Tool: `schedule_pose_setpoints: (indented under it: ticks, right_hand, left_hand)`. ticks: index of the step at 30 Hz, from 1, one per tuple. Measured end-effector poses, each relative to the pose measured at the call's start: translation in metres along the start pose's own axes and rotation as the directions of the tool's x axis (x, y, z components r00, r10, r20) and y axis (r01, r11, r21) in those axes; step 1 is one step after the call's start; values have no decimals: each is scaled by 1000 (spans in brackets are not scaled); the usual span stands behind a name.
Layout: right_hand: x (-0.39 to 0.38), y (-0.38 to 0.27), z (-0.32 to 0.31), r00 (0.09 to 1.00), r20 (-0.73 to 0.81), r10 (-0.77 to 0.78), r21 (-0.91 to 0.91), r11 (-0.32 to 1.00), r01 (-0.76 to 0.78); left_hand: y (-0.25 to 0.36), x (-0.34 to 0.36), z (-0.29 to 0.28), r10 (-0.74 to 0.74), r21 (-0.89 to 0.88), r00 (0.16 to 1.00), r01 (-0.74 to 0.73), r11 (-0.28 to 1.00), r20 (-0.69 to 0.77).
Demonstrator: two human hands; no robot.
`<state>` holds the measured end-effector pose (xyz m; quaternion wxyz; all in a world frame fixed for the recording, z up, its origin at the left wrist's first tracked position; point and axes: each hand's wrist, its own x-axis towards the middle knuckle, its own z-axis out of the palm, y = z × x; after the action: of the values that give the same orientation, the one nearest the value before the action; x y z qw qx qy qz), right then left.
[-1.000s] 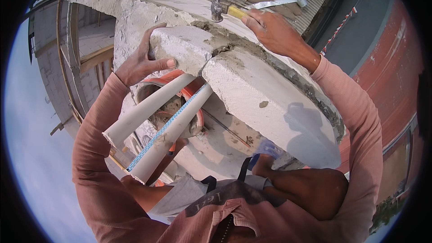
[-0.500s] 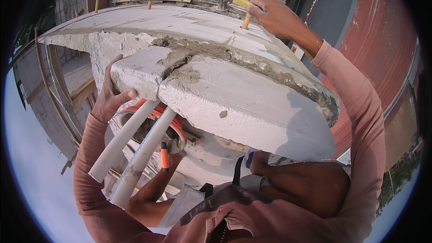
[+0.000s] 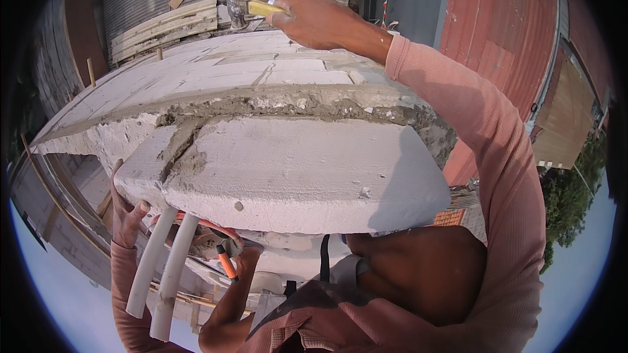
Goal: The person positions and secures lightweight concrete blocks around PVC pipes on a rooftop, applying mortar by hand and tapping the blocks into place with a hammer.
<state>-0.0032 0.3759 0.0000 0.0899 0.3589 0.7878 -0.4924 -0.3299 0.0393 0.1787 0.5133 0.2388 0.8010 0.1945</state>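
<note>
My right hand (image 3: 317, 19) is closed around the yellow handle of a claw hammer (image 3: 239, 1), raised beyond the white blocks. Below and nearer lies a long white block (image 3: 301, 167), set along a strip of grey mortar. A shorter white block (image 3: 137, 167) adjoins its left end, with a mortar-smeared joint between the two. Round the short block's outer end, my left hand (image 3: 125, 217) grips, thumb on the near face. Some of its fingers are hidden behind the block. Two pale pipes (image 3: 175, 268) hang down just right of that hand.
Under the blocks is an orange-rimmed bucket (image 3: 226, 230), with an orange-handled tool (image 3: 227, 263) beside my leg. White block surfacing (image 3: 216, 68) stretches away behind the mortar. Wooden boards (image 3: 163, 29) lie on corrugated sheets; a red metal roof (image 3: 497, 39) slopes off at the right.
My right hand and the hammer have swung left, and the hammer head now shows clearly. My view has turned, shifting the blocks left and lower. The left hand stays on the short block.
</note>
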Motion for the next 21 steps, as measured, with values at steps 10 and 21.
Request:
schedule_pose_setpoints:
  ticks: [10,21]
  right_hand:
    - [-82,67,-22,942,-35,333,46,942,-332]
    - [-249,97,-21,607,-215,765,646,578,-499]
  left_hand:
    - [-1,-1,-2,-2,13,1000,2,1000,-13]
    - [5,1,6,32,0,999,-32,999,44]
